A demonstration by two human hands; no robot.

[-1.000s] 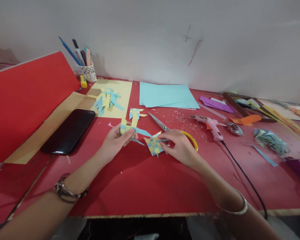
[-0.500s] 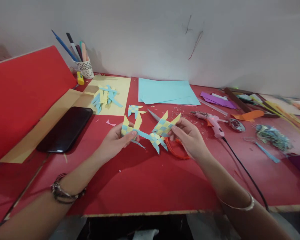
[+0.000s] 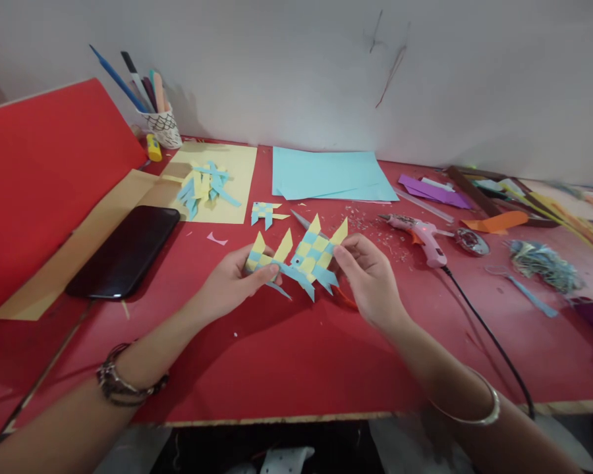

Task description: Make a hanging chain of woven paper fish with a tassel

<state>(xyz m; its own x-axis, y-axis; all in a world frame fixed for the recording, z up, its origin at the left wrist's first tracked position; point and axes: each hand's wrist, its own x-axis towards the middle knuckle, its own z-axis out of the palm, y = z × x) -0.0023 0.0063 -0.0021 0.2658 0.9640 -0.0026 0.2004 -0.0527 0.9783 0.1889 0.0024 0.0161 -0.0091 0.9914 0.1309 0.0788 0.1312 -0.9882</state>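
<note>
Woven fish [image 3: 312, 253], yellow and blue check with a little eye, is up over the red table [image 3: 277, 375], straight in front of the blue sheets [image 3: 333, 174]. Right hand [image 3: 373, 280] has it pinched by the tail end, thumb on the face of it, fingers tucked behind. Left hand [image 3: 232, 283] is pinching a second weave [image 3: 258, 255] in the same colours, thumb in front, strip ends sticking out. That one's also nearer than the sheets, but a bit to their left. The eye end of the first one points at it, and honestly I can't tell if the two touch.

Another fish [image 3: 263, 211] lies just off the sheets' front left corner. Scissors [image 3: 302, 220] are in front of the sheets too, mostly hidden, with a blade poking out.

Left of the sheets you've got a yellow sheet [image 3: 244, 171] with a heap of loose strips [image 3: 207, 184] on it, a phone [image 3: 126, 250] further left and nearer, and a pen cup [image 3: 164, 130]. Right of them: purple paper [image 3: 432, 191] close by, then a pink glue gun [image 3: 427, 240] nearer, and yarn [image 3: 543, 265] well over to the right.
</note>
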